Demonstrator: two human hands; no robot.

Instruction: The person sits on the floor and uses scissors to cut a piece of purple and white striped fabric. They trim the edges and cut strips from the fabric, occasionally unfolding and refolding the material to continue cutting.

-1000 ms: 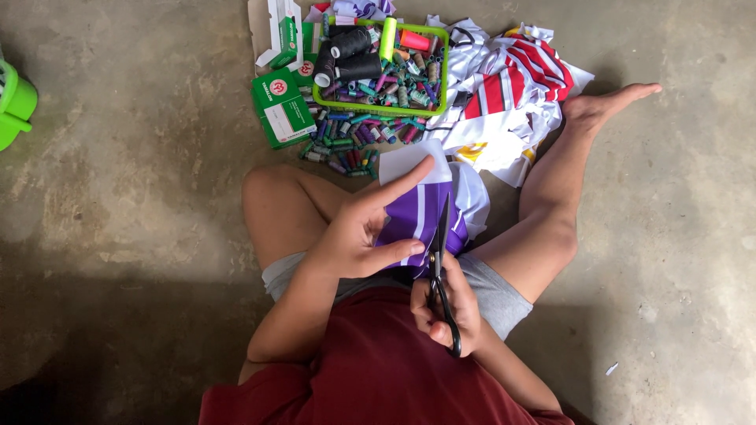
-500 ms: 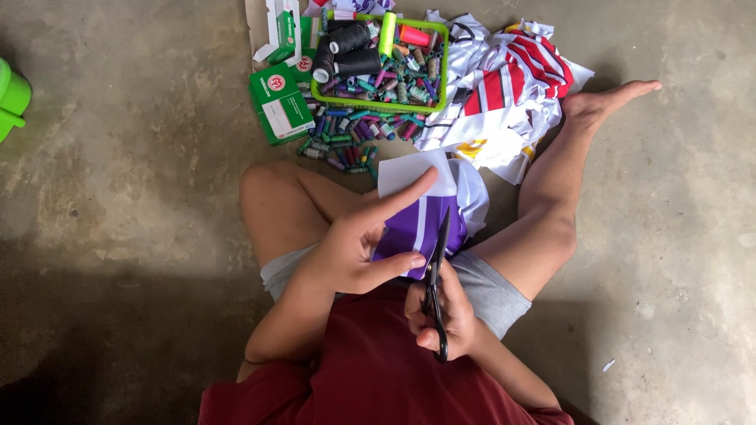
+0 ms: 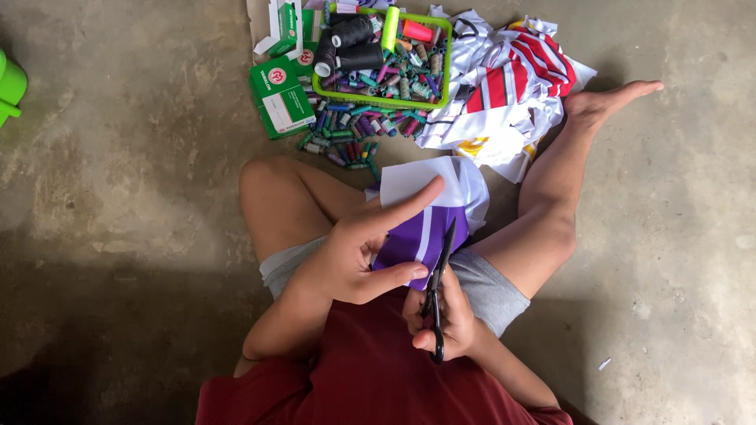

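Bare concrete floor (image 3: 142, 157) lies open left and right. Left hand (image 3: 358, 252) pinches purple-white cloth (image 3: 425, 228) over the lap; right hand (image 3: 441, 319) grips black scissors (image 3: 437, 291). Thread basket (image 3: 386, 59) and fabric pile (image 3: 504, 86) crowd ahead.

The floor (image 3: 142, 157) is bare grey concrete with stains, lighter at the upper part of the frame, darker at the lower left.

bare concrete floor (image 3: 118, 181) lies open to the left and to the right of the legs. ahead, the way is crowded: a green basket (image 3: 441, 59) of thread spools, green boxes (image 3: 279, 98), loose spools (image 3: 346, 138) and a heap of striped cloth (image 3: 512, 94) along the floor's far edge.
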